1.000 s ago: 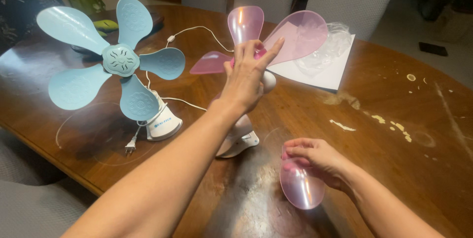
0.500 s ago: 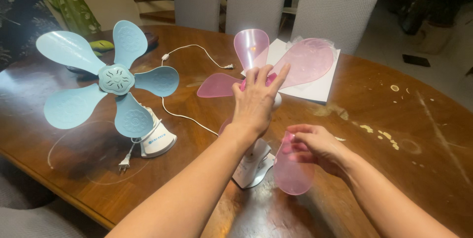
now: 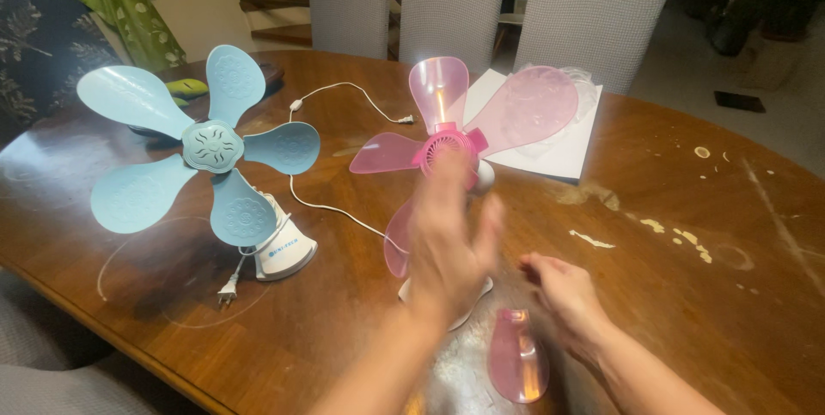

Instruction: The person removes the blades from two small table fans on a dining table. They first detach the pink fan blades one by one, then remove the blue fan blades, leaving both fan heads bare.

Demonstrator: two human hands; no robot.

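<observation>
A pink table fan point(image 3: 443, 150) stands mid-table with several translucent blades on its hub. My left hand point(image 3: 451, 243), blurred by motion, hovers just in front of and below the hub with its fingers apart, holding nothing. A loose pink blade point(image 3: 516, 355) lies flat on the wooden table point(image 3: 687, 234) near the front edge. Just right of it is my right hand point(image 3: 563, 295), fingers loosely curled and off the blade. The fan's white base is mostly hidden behind my left hand.
A light-blue fan point(image 3: 210, 144) on a white base point(image 3: 284, 252) stands to the left, its white cord point(image 3: 344, 209) and plug point(image 3: 228, 295) trailing over the table. White paper and a clear bag point(image 3: 559, 153) lie behind the pink fan. Three grey chairs point(image 3: 464, 11) line the far side.
My left hand has come off the pink fan's hub and pulled back toward me. My right hand has let go of the loose pink blade, which now lies on the table.
</observation>
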